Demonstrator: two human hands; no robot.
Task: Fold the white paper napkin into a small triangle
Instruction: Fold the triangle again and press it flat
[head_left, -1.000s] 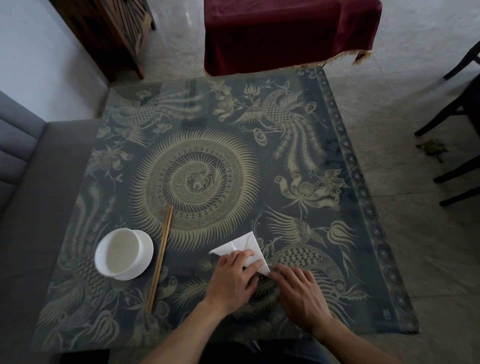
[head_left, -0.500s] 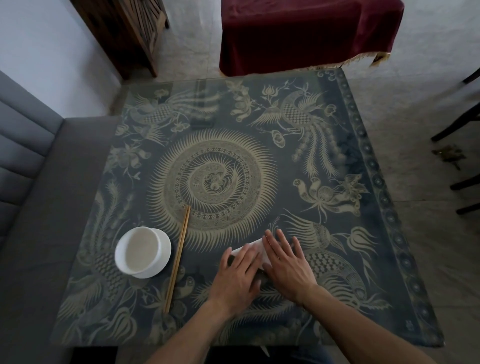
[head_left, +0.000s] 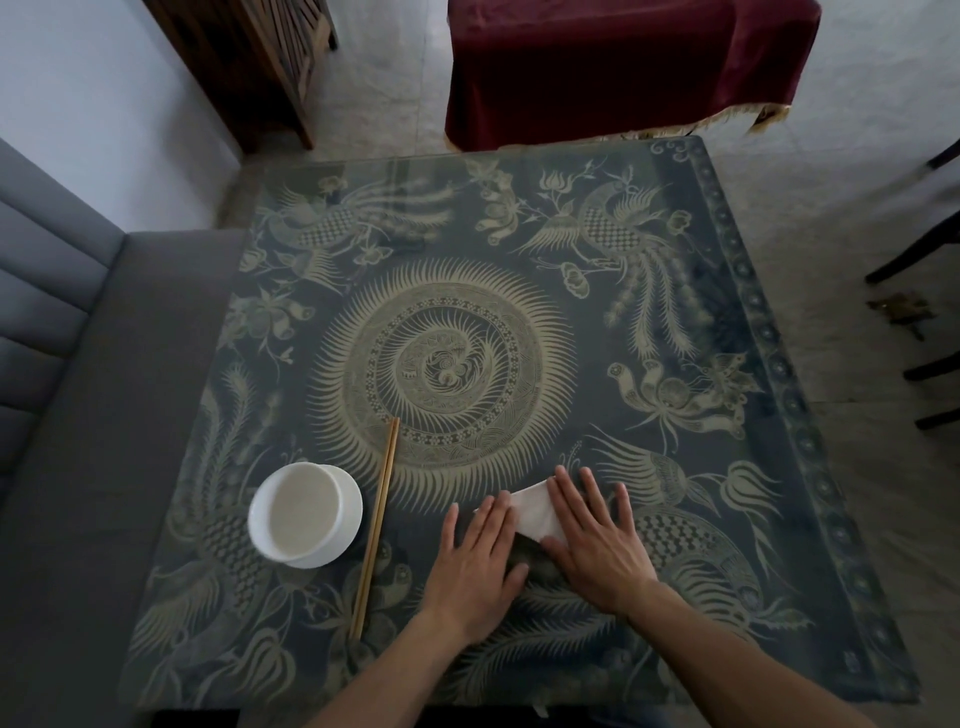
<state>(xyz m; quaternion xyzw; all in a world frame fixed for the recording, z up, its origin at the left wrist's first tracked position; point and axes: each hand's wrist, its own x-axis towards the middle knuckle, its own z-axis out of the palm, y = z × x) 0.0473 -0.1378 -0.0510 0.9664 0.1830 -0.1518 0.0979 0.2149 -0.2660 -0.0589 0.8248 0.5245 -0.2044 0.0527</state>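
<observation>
We look down on a square worktop (head_left: 519, 218) covered by a dark blue cloth printed with pale birds, flowers and a large central spiral. A grey sofa (head_left: 78, 415) runs along its left side, and a table draped in dark red cloth (head_left: 623, 67) stands beyond its far edge. On the near left of the worktop sits a white bowl (head_left: 304, 514). Just to its right lies a pair of wooden chopsticks (head_left: 375, 530), running from the rim of the spiral toward the near edge. Our left hand (head_left: 475, 566) lies palm down, fingers (head_left: 493, 519) straight and together, their tips resting on the left edge of the white paper napkin (head_left: 535, 512). Our right hand (head_left: 597, 540) lies flat beside it, fingers spread, covering the right part of the napkin. Neither hand grips anything; both press flat. The napkin sits on the near centre of the worktop, well right of the chopsticks, with only a narrow folded strip showing between the two hands. We cannot tell its full outline.
</observation>
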